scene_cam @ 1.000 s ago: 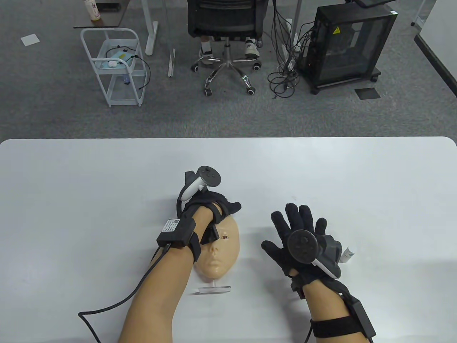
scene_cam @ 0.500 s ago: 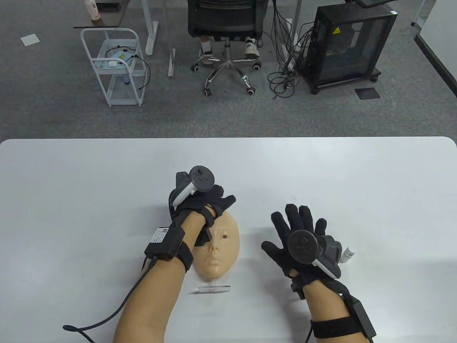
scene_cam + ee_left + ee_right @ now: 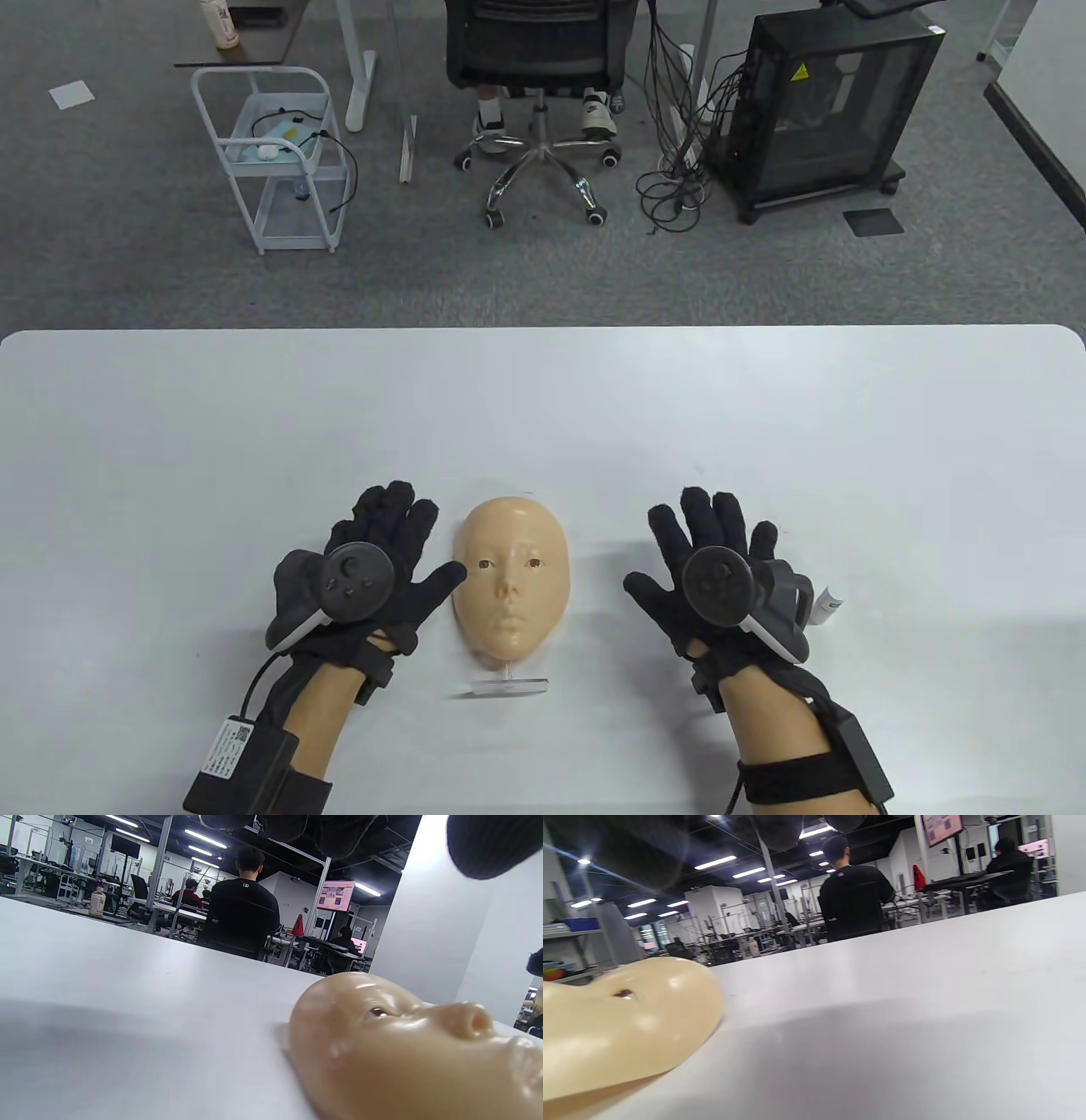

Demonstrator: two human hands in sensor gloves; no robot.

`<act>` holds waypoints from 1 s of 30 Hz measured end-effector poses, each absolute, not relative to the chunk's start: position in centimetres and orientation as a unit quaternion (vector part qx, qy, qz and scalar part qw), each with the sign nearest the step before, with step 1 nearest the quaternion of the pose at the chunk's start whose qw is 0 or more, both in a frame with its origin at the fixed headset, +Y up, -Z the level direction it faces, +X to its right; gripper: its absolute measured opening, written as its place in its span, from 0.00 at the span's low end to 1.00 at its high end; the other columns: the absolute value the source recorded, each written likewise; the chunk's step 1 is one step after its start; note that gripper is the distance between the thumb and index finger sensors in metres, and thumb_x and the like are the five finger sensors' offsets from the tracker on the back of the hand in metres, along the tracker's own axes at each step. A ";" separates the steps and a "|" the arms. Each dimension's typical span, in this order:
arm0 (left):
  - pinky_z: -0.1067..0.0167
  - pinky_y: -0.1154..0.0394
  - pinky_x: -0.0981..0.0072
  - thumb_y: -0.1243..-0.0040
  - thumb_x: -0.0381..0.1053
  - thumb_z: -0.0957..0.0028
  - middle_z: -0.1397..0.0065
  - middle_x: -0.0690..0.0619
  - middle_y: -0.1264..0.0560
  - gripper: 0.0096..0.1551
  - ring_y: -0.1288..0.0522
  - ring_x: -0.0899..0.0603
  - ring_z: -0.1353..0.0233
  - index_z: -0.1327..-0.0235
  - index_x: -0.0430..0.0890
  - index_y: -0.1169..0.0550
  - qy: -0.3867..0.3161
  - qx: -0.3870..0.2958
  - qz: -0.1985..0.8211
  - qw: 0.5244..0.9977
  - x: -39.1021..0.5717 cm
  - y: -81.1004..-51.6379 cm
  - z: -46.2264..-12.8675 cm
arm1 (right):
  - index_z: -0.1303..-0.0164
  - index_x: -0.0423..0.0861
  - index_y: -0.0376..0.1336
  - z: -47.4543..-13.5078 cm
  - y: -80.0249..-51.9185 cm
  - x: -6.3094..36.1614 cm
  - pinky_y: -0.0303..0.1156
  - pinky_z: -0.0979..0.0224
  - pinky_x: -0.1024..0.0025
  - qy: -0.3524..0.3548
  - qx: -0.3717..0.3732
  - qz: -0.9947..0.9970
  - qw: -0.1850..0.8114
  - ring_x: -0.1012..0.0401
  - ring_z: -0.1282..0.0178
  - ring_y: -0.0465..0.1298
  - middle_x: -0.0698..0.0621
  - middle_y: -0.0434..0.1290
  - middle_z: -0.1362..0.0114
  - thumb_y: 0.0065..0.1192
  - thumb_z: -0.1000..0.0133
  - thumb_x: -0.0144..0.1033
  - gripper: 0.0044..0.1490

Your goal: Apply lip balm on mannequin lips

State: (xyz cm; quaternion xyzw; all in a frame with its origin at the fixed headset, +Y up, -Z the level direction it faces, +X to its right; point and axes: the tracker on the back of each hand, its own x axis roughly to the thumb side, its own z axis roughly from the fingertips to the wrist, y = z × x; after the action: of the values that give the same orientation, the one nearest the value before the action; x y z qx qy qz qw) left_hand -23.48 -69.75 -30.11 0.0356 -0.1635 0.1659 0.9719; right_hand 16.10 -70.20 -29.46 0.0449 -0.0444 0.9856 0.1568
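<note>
A tan mannequin face (image 3: 510, 581) lies face up on a clear stand at the front middle of the white table (image 3: 543, 407). It also shows in the left wrist view (image 3: 407, 1052) and the right wrist view (image 3: 623, 1018). My left hand (image 3: 386, 552) rests flat and open just left of the face, thumb near its cheek. My right hand (image 3: 704, 543) rests flat and open to the right of the face, holding nothing. A small white lip balm tube (image 3: 828, 605) lies on the table at the right hand's outer edge, mostly hidden by the tracker.
The clear stand base (image 3: 507, 686) juts out below the chin. Beyond the table's far edge are an office chair (image 3: 539, 76), a white cart (image 3: 271, 157) and a black cabinet (image 3: 827, 110).
My left hand has come off the top of the mannequin face, moved back to the left and now rests flat beside it. The face is fully uncovered. My right hand has not moved.
</note>
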 end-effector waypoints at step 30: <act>0.30 0.49 0.24 0.42 0.78 0.41 0.13 0.40 0.50 0.50 0.53 0.24 0.16 0.17 0.51 0.42 -0.173 0.039 0.168 0.970 -24.2 -69.5 -29.1 | 0.23 0.45 0.62 -29.9 -73.2 29.0 0.82 0.48 0.51 0.065 -0.337 0.926 0.160 0.51 0.52 0.85 0.39 0.73 0.32 0.78 0.45 0.43 0.41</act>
State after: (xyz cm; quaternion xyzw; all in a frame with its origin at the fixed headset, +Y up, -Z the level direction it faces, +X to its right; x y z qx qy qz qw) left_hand -24.22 -69.51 -29.15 0.0395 -0.1730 0.1678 0.9697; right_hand 29.00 -73.20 -29.88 -0.3368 0.0650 0.9255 0.1604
